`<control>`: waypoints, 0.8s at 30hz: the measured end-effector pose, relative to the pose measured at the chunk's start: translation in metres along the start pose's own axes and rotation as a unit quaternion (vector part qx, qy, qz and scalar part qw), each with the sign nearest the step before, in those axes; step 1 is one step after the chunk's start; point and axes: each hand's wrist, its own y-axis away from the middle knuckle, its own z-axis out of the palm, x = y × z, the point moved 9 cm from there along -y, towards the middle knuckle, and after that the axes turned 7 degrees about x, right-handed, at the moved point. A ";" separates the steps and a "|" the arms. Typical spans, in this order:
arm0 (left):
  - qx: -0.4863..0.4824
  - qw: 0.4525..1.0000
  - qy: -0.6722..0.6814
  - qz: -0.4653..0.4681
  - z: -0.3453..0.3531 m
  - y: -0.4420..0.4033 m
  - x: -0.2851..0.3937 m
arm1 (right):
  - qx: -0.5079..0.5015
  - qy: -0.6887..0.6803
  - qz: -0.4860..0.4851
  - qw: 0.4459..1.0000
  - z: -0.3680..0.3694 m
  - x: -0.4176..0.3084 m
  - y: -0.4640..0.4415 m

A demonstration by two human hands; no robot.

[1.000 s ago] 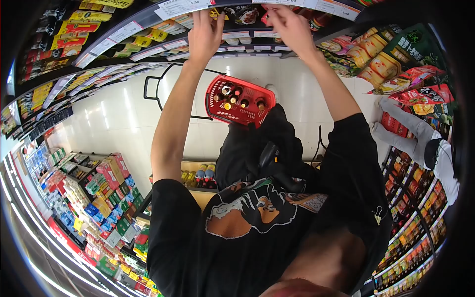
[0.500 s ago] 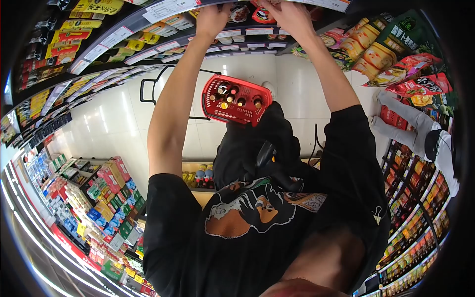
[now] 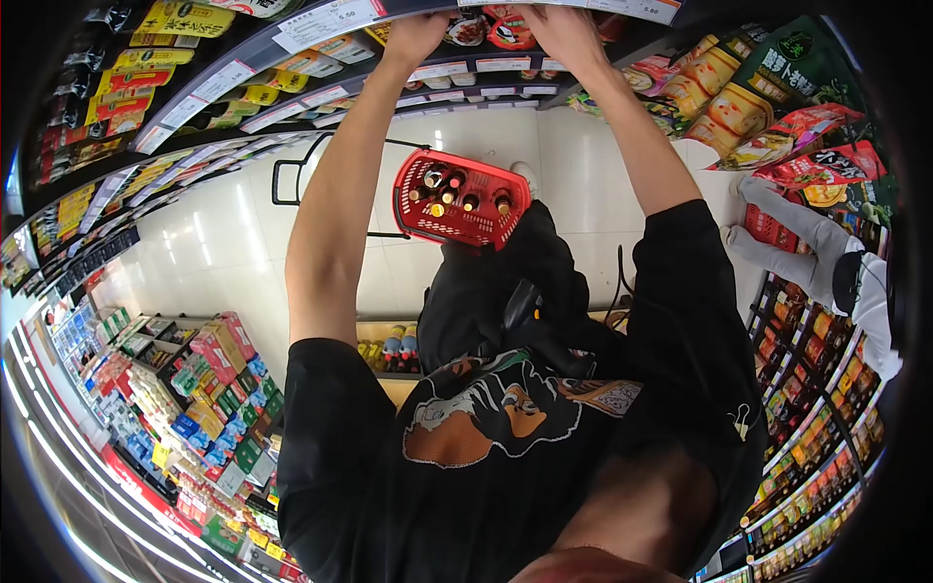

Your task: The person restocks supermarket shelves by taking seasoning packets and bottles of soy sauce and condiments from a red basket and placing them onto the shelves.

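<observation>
Both arms reach up to a shelf at the top of the head view. My left hand (image 3: 418, 37) is at the shelf's front edge, its fingers hidden behind the price-label strip (image 3: 335, 23). To its right, my right hand (image 3: 560, 35) reaches into the same shelf, and its fingertips are also out of sight. Between the hands lie a red package (image 3: 509, 32) and a dark package with a food picture (image 3: 466, 32). Whether either hand grips anything cannot be made out. Below them, a red shopping basket (image 3: 413, 165) with several dark bottles (image 3: 470, 202) stands on the floor.
Yellow packets (image 3: 185, 17) fill the shelves at left. Large green and red food bags (image 3: 792, 53) hang at right, near a person in grey trousers (image 3: 792, 209). A handheld scanner (image 3: 523, 303) is at my waist. Stacked boxes (image 3: 224, 355) stand lower left.
The view has shifted slightly, with the basket a little further left. My hands have moved slightly, and less of their fingers shows past the shelf edge.
</observation>
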 end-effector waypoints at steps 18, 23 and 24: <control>0.026 0.734 0.115 -0.669 -0.073 0.578 -0.029 | -0.298 -0.401 0.249 0.830 0.053 -0.078 0.214; 0.032 0.725 0.060 -0.686 -0.165 0.676 -0.105 | -0.383 -0.428 0.221 0.788 0.068 -0.154 0.229; 0.042 0.740 0.039 -0.670 -0.185 0.674 -0.125 | -0.382 -0.422 0.219 0.792 0.071 -0.166 0.230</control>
